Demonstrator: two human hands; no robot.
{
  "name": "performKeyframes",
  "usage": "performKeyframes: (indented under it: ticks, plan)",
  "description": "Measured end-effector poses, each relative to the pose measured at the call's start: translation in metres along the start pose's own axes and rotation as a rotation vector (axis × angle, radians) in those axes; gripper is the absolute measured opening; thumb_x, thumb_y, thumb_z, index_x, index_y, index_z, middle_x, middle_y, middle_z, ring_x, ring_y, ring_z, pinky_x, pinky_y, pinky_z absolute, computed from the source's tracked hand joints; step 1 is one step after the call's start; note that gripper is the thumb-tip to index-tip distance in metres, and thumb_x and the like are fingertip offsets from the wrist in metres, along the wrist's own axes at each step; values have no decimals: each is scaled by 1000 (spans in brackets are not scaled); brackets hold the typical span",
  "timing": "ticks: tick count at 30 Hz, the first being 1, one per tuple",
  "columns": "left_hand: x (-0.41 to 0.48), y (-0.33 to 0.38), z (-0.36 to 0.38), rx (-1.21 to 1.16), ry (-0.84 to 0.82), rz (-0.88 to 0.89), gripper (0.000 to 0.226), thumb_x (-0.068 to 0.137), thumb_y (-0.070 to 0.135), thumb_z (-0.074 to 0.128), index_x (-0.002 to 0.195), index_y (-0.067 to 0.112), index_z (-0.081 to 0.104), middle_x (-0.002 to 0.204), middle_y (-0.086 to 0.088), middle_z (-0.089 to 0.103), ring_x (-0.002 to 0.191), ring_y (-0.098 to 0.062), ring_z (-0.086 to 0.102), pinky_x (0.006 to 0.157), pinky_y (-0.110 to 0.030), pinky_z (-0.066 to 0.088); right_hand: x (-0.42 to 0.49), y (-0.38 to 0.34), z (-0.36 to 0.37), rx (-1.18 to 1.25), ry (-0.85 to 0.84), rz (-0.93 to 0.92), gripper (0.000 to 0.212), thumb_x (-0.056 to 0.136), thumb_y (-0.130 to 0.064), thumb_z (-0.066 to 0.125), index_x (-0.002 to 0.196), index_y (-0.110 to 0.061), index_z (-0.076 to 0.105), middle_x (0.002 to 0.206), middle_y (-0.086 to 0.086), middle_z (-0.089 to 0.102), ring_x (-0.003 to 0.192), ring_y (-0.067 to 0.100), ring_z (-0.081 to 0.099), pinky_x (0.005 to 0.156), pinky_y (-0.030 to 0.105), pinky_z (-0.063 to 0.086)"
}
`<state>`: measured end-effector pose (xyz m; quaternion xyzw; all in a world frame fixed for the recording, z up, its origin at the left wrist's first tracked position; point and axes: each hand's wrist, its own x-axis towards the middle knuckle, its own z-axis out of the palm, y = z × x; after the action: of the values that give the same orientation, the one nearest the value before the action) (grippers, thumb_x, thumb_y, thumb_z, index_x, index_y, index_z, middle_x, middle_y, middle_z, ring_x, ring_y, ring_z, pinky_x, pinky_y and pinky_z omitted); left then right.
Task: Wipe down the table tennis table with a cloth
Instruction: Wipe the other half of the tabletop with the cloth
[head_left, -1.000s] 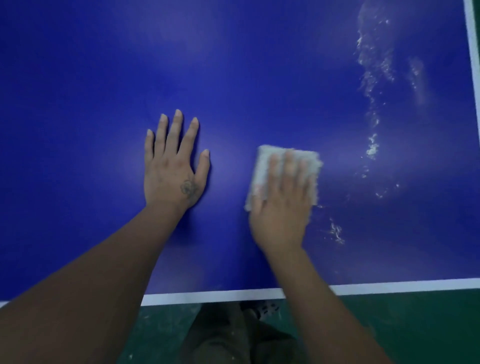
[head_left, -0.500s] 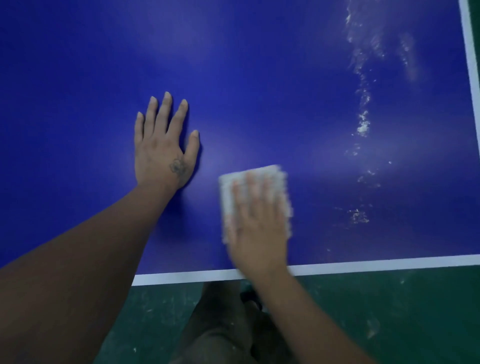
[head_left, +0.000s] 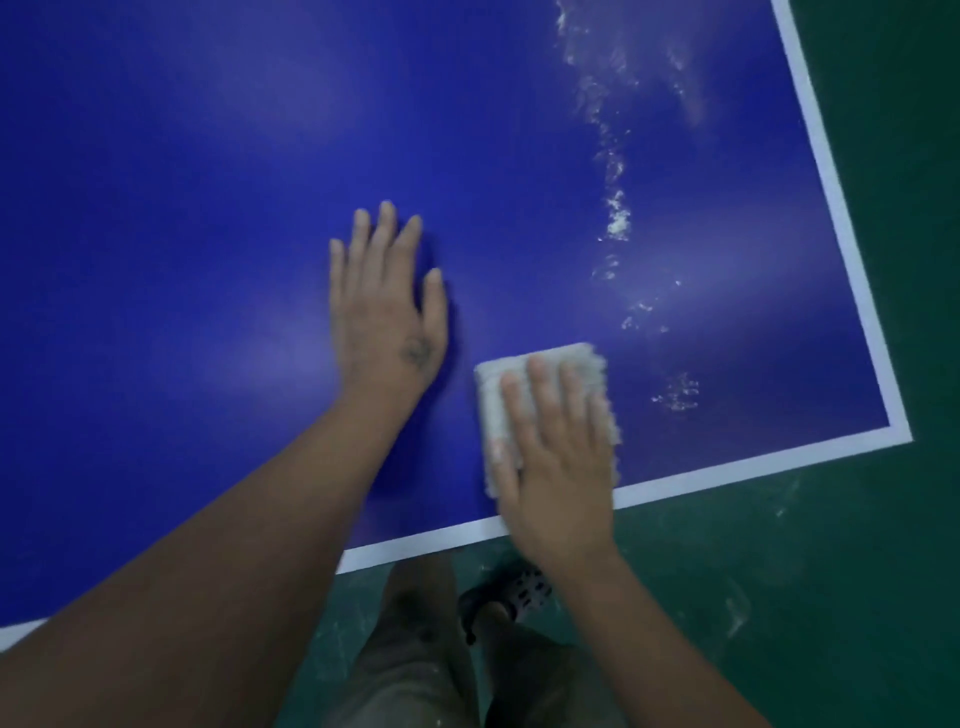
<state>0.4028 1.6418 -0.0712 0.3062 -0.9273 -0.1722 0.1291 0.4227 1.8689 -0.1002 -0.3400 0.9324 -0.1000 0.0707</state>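
Right hand (head_left: 558, 467): your flat fingers press the cloth (head_left: 584, 361) on the bench (head_left: 208, 260), near edge.
Left hand (head_left: 384, 317): released, flat beside it.
Dust (head_left: 618, 218): lies far-right of cloth; right hand nearer.

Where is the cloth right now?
In the head view the white cloth lies on the blue table under the right hand, close to the near white edge, right of the left hand.

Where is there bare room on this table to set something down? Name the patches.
Widest free patch: the blue table tennis table left of and beyond the left hand. A narrower strip lies between the dust trail and the white sideline, faintly smeared at its far part. Crowded: the near edge, where the right hand presses the cloth.
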Motion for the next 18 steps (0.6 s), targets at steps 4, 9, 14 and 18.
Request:
performKeyframes:
  ticks: [4,9,14,18]
  plan:
    - [5,30,31,202,-88,-86,66,114,55,28,174,28,21,183,-10,7,169,-32,4,136,-54,5,-23,16,3,-7,-29,-198,61,114,-46,33,171,-29,22,180,-1,13,167,27,12,133,55,19]
    - [5,28,41,272,-88,-129,70,111,60,23,174,30,19,183,-10,7,169,-33,3,136,-58,5,-16,107,-26,-54,39,99,64,111,-42,34,170,-22,27,179,4,17,167,29,12,131,60,21]
    - [7,31,40,277,-104,-148,69,111,58,26,173,29,21,182,-9,9,169,-33,3,136,-57,4,-16,75,-17,-69,32,131,66,111,-44,26,173,-24,16,181,4,6,167,31,5,134,58,12]
    - [9,31,42,281,-107,-155,69,111,59,27,173,30,22,182,-9,9,169,-32,3,136,-57,4,-20,116,-20,-74,3,-118,63,112,-43,34,171,-25,24,180,2,15,166,30,13,130,60,23]
